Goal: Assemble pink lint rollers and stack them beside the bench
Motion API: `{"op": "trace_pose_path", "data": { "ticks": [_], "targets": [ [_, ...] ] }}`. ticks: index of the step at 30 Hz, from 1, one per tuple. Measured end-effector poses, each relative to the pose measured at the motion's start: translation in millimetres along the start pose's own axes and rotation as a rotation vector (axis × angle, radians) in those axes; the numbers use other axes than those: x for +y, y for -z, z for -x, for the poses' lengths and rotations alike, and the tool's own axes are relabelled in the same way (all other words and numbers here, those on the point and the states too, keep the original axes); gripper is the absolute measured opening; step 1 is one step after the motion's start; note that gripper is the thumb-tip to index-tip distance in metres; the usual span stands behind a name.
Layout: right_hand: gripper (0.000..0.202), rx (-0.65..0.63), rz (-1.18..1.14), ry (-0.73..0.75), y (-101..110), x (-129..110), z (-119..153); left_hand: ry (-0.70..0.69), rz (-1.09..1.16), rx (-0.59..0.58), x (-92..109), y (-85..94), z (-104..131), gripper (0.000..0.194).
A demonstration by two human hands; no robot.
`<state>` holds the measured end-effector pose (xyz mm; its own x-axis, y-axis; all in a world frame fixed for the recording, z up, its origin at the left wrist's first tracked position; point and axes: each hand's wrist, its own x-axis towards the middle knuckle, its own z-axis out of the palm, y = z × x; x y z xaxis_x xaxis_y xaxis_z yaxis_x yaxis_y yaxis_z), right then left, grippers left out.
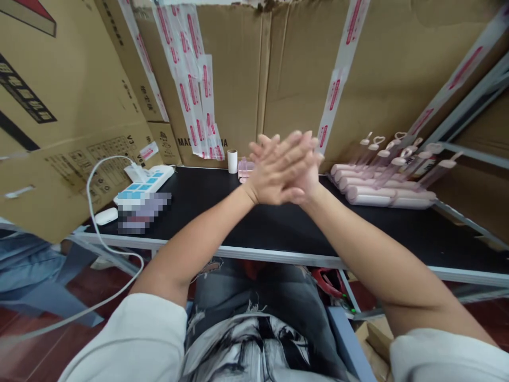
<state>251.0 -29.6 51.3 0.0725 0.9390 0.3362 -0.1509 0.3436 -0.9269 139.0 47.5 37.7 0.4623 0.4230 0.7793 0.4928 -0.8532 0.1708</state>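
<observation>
Both arms reach forward over the black tabletop [191, 207]. My left hand [274, 172] lies across my right hand [312, 172], palm against palm, with the fingers of both stretched out. No object shows between them. Just behind my left hand, a small pink transparent item [245, 168] stands partly hidden, beside a white cylinder [233, 161]. Several pink tubes with loop-topped parts [392, 196] lie in a group at the right of the table.
A white power strip [145, 185] with a plugged cable sits at the left, near a white mouse-like object [106, 216] and a pixelated item [145, 212]. Taped cardboard walls [234, 69] rise behind the table. A metal rail [286, 257] runs along its front edge.
</observation>
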Motion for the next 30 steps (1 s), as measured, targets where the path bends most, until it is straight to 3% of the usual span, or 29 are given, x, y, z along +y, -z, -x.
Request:
{"op": "trace_pose_path", "data": {
  "ticks": [1,3,5,7,9,12,15,18,24,30],
  "targets": [
    [0.089,-0.147,-0.058,0.005,6.5,-3.0,-0.8,0.05,-0.009,0.025,-17.9,3.5,-7.6,0.099],
    [0.111,-0.466,-0.148,-0.005,28.1,-8.2,-4.1,0.372,-0.012,0.29,-64.5,21.9,-19.8,0.105],
    [0.113,-0.533,-0.116,0.054,51.5,-6.5,-14.3,0.455,-0.015,0.382,-105.4,40.8,-24.8,0.104],
    [0.111,-0.451,-0.018,0.096,67.6,6.5,-32.0,0.341,-0.025,0.422,-124.9,46.5,-20.4,0.104],
    [0.11,-0.39,0.061,0.103,74.3,29.8,-51.5,0.203,0.008,0.379,-123.1,36.4,-7.8,0.102],
    [0.113,-0.335,0.141,0.156,74.1,70.5,-68.1,0.064,0.135,0.213,-104.1,8.3,17.9,0.096],
    [0.124,-0.382,0.275,0.275,72.6,98.6,-63.4,-0.027,0.312,-0.056,-90.6,-12.7,38.8,0.096],
    [0.134,-0.466,0.358,0.342,72.9,106.1,-50.6,-0.052,0.482,-0.247,-85.4,-21.7,48.2,0.103],
    [0.138,-0.507,0.363,0.39,74.6,95.2,-40.9,-0.04,0.714,-0.278,-80.8,-29.2,49.6,0.119],
    [0.14,-0.534,0.357,0.398,76.9,94.8,-40.5,-0.076,0.731,-0.294,-78.2,-29.6,50.6,0.126]
  ]
}}
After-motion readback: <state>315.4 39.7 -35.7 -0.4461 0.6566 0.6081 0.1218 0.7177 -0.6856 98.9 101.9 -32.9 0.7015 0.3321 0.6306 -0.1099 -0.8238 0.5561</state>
